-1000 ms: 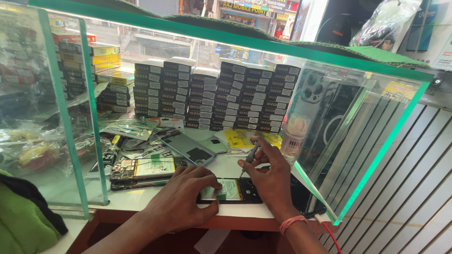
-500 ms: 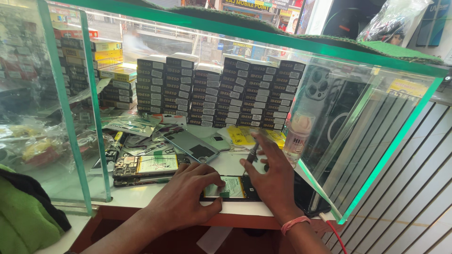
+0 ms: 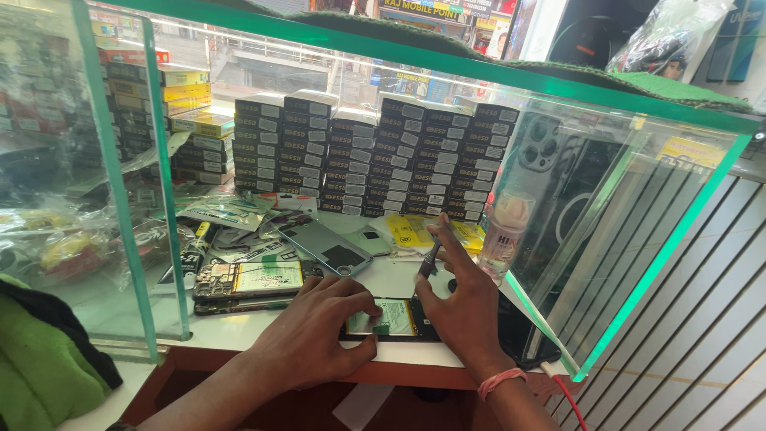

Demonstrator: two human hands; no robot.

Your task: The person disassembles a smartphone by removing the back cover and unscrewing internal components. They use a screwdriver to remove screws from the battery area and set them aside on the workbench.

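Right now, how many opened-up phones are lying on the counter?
2: one opened phone under both hands, another opened phone just left of the left hand. More may hide among the clutter.

Left hand [image 3: 307, 331] palm-down, fingers curled, right hand [image 3: 463, 307] beside it, fingers pinched, wrist banded

Dark small boxes [image 3: 375, 156] stacked in rows at back, opened second phone [image 3: 251, 279] laid on tabletop [image 3: 399, 275], grey back cover [image 3: 325, 244] beside it, clear bottle [image 3: 503, 238] stood at right
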